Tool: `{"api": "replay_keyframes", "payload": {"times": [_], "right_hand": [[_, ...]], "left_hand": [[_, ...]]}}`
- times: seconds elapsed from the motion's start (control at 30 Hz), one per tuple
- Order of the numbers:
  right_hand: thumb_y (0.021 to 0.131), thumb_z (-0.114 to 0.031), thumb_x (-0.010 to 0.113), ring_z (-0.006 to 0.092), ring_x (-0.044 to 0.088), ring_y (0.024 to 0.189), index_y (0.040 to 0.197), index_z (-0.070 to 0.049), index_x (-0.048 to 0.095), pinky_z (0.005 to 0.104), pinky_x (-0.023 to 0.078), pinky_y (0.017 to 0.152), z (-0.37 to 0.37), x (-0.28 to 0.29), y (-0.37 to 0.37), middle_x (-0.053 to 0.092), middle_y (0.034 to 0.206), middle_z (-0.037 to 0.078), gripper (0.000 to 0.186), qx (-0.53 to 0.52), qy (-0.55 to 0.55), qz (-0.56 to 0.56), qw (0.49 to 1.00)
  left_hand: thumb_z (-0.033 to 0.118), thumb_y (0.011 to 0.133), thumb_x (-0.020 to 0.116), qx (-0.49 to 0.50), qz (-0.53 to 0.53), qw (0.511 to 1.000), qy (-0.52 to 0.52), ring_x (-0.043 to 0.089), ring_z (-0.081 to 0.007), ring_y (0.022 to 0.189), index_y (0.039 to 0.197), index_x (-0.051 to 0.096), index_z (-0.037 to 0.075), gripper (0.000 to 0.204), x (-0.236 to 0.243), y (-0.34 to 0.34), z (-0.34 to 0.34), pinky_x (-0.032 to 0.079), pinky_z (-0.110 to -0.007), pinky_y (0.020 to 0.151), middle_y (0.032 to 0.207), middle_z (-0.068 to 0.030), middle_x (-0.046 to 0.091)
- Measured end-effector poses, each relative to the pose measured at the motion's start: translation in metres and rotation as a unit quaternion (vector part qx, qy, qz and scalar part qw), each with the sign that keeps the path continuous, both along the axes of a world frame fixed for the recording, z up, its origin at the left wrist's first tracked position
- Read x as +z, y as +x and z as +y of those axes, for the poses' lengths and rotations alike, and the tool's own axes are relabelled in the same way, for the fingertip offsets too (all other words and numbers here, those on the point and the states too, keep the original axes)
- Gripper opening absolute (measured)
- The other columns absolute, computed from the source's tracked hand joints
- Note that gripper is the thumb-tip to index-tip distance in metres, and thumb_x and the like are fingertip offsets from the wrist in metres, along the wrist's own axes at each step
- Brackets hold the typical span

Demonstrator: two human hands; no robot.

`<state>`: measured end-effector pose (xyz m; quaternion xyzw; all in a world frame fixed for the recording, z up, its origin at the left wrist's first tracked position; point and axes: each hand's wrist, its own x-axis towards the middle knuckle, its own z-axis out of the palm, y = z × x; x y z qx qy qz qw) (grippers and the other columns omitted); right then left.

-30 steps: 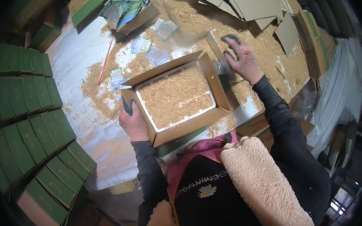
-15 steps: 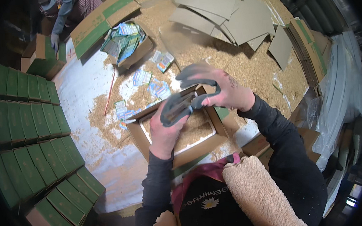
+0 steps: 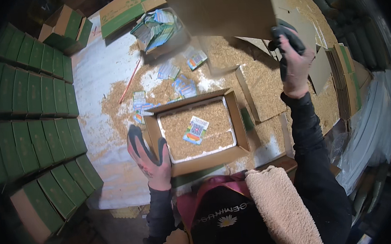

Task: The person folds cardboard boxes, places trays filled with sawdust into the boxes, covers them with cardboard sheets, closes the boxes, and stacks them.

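Observation:
An open cardboard box stands before me. A white tray inside it is filled with wood shavings, and a small printed card lies on top. My left hand, in a dark-palmed glove, is at the box's left wall, fingers and thumb apart on either side of it; whether it touches the wall I cannot tell. Up at the far right, my right hand is closed on the edge of a large brown cardboard sheet, raised above the table and partly out of view.
Loose cards lie among scattered shavings beyond the box. A carton full of cards stands behind them. Green boxes are stacked along the left. Grey sheets and flattened cartons are at the right. A red stick lies left.
A card now lies on the shavings. My hands have parted: the left moved to the box's left wall, the right reached far right and took hold of a cardboard sheet. The other person left view.

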<state>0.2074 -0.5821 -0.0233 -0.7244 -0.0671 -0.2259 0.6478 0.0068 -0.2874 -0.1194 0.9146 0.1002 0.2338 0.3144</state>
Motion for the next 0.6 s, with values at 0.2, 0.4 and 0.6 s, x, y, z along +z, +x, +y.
{"api": "replay_keyframes", "payload": {"times": [0.2, 0.4, 0.6], "right_hand": [[0.090, -0.012, 0.055, 0.0118, 0.058, 0.063, 0.099, 0.009, 0.062, 0.0248, 0.048, 0.058, 0.023, -0.017, -0.161, 0.063, 0.080, 0.008, 0.024, 0.018, 0.107, 0.267, 0.958], [0.082, -0.021, 0.063, 0.0206, 0.060, 0.065, 0.076, -0.002, 0.059, 0.0314, 0.047, 0.056, 0.002, -0.075, -0.218, 0.060, 0.073, 0.009, 0.020, 0.064, -0.395, 0.259, 0.879], [0.078, -0.027, 0.067, 0.0272, 0.060, 0.072, 0.090, -0.007, 0.057, 0.0356, 0.048, 0.062, 0.044, -0.034, -0.188, 0.059, 0.089, 0.010, 0.025, -0.025, -0.581, 0.011, 0.814]], "left_hand": [[0.033, 0.076, 0.069, -0.200, -0.147, 0.941, 0.230, 0.027, -0.0414, 0.130, 0.134, 0.041, 0.025, 0.065, 0.043, -0.011, -0.029, 0.022, -0.061, 0.103, 0.144, -0.0121, 0.028], [0.017, 0.078, 0.053, -0.313, 0.075, 0.899, 0.298, 0.049, -0.0233, 0.109, 0.104, 0.064, 0.020, 0.028, 0.016, -0.042, -0.015, 0.037, -0.040, 0.092, 0.112, -0.0041, 0.056], [0.014, 0.074, 0.056, -0.329, 0.146, 0.814, 0.455, 0.051, -0.0234, 0.093, 0.096, 0.062, 0.018, 0.024, 0.020, 0.015, -0.025, 0.041, -0.037, 0.076, 0.097, -0.0052, 0.055]]}}
